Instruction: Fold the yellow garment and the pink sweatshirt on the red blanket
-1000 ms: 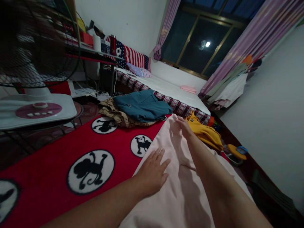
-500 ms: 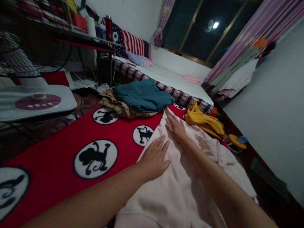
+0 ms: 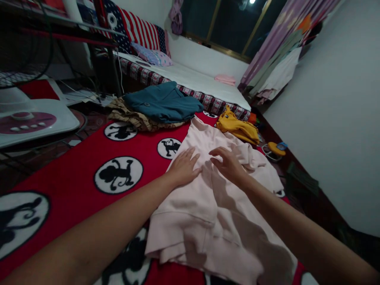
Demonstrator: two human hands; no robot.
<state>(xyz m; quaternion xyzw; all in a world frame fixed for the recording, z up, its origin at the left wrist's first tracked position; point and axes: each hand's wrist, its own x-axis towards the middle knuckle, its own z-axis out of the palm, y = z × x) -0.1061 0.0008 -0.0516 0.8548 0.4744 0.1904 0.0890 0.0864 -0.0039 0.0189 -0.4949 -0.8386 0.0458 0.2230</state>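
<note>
A pale pink sweatshirt (image 3: 190, 213) lies spread over a red blanket (image 3: 74, 170) printed with black monkeys in white circles. Flat on the sweatshirt's left side rests my left hand (image 3: 184, 167), fingers stretched out and holding nothing. My right hand (image 3: 228, 164) is over the middle of the same garment, its fingers curved and apart, with nothing visible in them. Whether its fingertips touch the cloth I cannot tell. Wrinkles and a bunched fold run along the garment's right side.
Beyond the sweatshirt lie a folded teal garment (image 3: 166, 103) on a brown patterned one (image 3: 130, 118), and a yellow garment (image 3: 237, 126). A white-topped bed (image 3: 196, 79) stands behind. At left are a fan base (image 3: 38, 120) and a desk (image 3: 86, 37); a wall is at right.
My right hand has drawn back from the sweatshirt's far end toward its middle, its fingers now curved. My left hand stays flat on the cloth. The view has shifted, showing the near hem.
</note>
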